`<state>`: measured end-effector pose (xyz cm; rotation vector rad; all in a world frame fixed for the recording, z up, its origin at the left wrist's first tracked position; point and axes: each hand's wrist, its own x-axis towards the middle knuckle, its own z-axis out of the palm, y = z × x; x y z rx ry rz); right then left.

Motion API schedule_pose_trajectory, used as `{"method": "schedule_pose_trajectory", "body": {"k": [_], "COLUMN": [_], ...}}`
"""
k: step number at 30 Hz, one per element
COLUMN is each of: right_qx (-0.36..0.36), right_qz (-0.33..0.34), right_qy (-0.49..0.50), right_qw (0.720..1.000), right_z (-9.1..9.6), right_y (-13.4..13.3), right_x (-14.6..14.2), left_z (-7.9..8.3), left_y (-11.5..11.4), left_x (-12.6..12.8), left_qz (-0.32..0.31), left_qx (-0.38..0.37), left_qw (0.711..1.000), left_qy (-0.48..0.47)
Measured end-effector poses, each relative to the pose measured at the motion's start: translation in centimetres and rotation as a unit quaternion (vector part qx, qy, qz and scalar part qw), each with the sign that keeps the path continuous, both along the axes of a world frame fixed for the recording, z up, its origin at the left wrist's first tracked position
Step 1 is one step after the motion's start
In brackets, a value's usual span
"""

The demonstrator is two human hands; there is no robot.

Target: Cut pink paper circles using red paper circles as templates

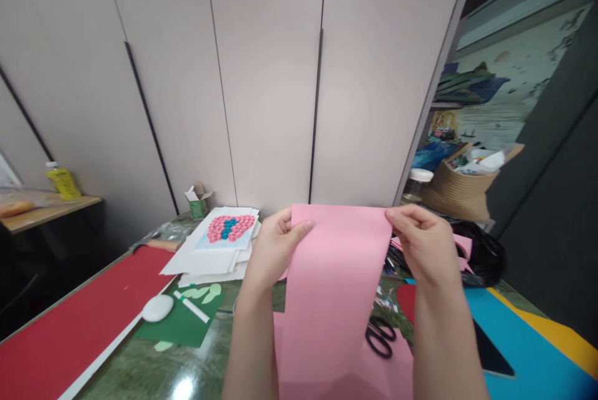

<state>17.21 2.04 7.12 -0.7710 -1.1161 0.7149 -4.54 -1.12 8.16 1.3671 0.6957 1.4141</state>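
Note:
A long sheet of pink paper (334, 288) hangs upright in front of me, held by its two top corners. My left hand (273, 250) pinches the upper left corner, thumb lying on the near face. At the upper right corner, my right hand (425, 241) grips the edge between thumb and fingers. Black-handled scissors (380, 336) lie below on more pink paper (397, 366), their blades hidden behind the hanging sheet. The lower end of the sheet overlaps that pink paper, so I cannot tell where it ends.
On the left are red sheets (103, 306), a green sheet (187, 331) with a marker (191, 306), a white oval object (157, 308) and stacked white paper (200, 257). Blue card (523, 344), a dark flat object (490, 350) and a black bag (488, 257) are right. Cabinet doors (266, 76) stand behind.

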Motion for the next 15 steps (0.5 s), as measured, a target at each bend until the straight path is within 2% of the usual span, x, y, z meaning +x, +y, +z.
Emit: {"method": "schedule_pose_trajectory", "body": {"k": [3, 5, 10, 15], "right_qx": [0.023, 0.028, -0.022, -0.082], "right_qz": [-0.084, -0.11, 0.016, 0.027], "right_qy": [-0.019, -0.042, -0.142, -0.175], "right_qw": [0.996, 0.993, 0.989, 0.981], "right_z": [0.0, 0.0, 0.0, 0.4], "right_y": [-0.1, -0.1, -0.2, -0.6], "right_x": [-0.5, -0.6, 0.0, 0.6], "left_z": [0.0, -0.1, -0.6, -0.7], "left_y": [0.1, 0.3, 0.8, 1.0], "left_x": [0.1, 0.1, -0.1, -0.2], "left_qz": [0.005, 0.013, 0.03, 0.04], "left_qx": [0.0, 0.0, 0.011, 0.016], "left_qw": [1.0, 1.0, 0.999, 0.999], "left_qy": [0.001, 0.001, -0.019, -0.019]}}
